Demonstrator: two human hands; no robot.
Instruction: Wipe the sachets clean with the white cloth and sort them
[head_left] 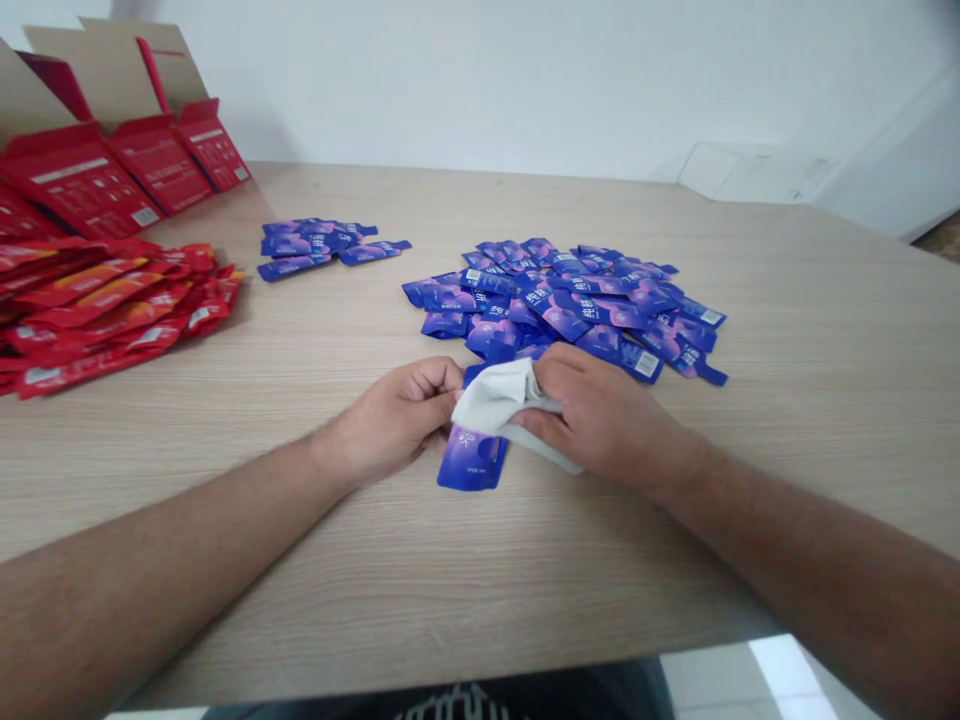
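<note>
So here's what I've got: both bare hands are working together right at the near edge of the big blue heap. The left hand (394, 420) is curled closed, and it looks like it's pinching the top end of a blue sachet (469, 462), though the contact is tucked behind the fingers and a white cloth (495, 398), so don't hold me to that. The right hand (600, 420) is closed over that cloth, gripping it around the sachet's upper part. The sachet's lower end pokes out below, just over the bare table (780, 480).

As things lie, most of the blue sachets sit in that big heap (562, 300) at center-right, all jumbled and overlapping. A smaller blue group (322, 248) sits apart toward upper center-left, a few sachets overlapping in a loose patch. Over at the left edge there's a stack of red sachets (97, 310), cut off by the frame, and behind it, in the upper left, are open red boxes (112, 160) with their flaps up.

I can't count anything in the heap, since the sachets cover each other. I also can't see inside the boxes, and the small print is too tiny to read.
</note>
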